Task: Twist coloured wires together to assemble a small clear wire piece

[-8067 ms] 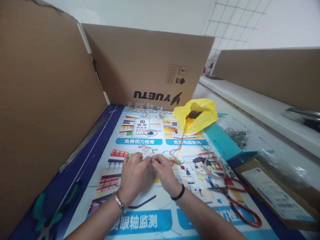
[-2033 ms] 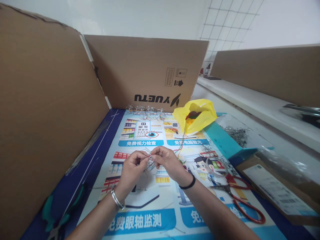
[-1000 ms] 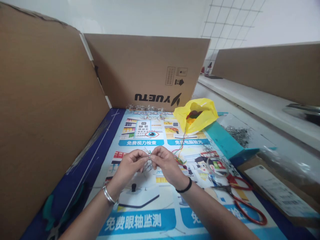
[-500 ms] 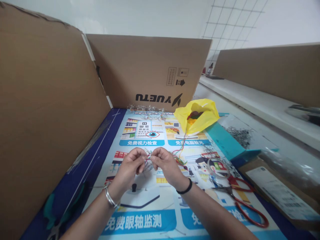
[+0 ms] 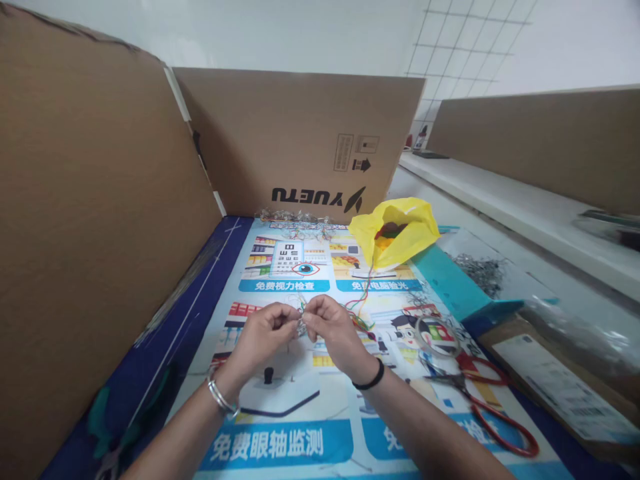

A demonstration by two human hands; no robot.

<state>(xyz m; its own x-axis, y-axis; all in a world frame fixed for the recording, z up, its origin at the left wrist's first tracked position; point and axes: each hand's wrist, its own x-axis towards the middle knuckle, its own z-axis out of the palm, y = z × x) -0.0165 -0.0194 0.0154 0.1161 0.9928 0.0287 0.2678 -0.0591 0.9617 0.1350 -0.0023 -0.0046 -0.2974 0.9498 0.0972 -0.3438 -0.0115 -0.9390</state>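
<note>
In the head view, a small piece of wirework (image 5: 301,328) is held between the fingertips of both hands. By the left hand (image 5: 263,337) it is pinched between thumb and forefinger, and by the right hand (image 5: 335,333) it is gripped likewise, just opposite. It is probably steadied from two sides because it is thin and springy; which strand is pinched by which hand cannot be told.

Coloured threads (image 5: 361,325) are trailed beside the right hand from a yellow bag (image 5: 420,230), whose mouth is left gaping, seemingly so that thread can be drawn freely. Right of that hand, scissors (image 5: 461,382) are laid with blades towards it and a tape roll (image 5: 418,333) is set behind them, apparently for easy reach. Pliers (image 5: 100,417) are placed near the left forearm. More wire pieces (image 5: 300,217) are gathered well beyond both hands, perhaps to be kept apart.

Under the hands, a printed sheet (image 5: 280,380) is spread over blue cloth (image 5: 200,307). Beyond the right hand, a teal box (image 5: 445,283) is seen, with a brown box (image 5: 550,373) nearer. The place is walled by cardboard (image 5: 300,127) ahead and leftward; a white shelf (image 5: 500,193) and a wall grid (image 5: 465,47) are seen to the right.
</note>
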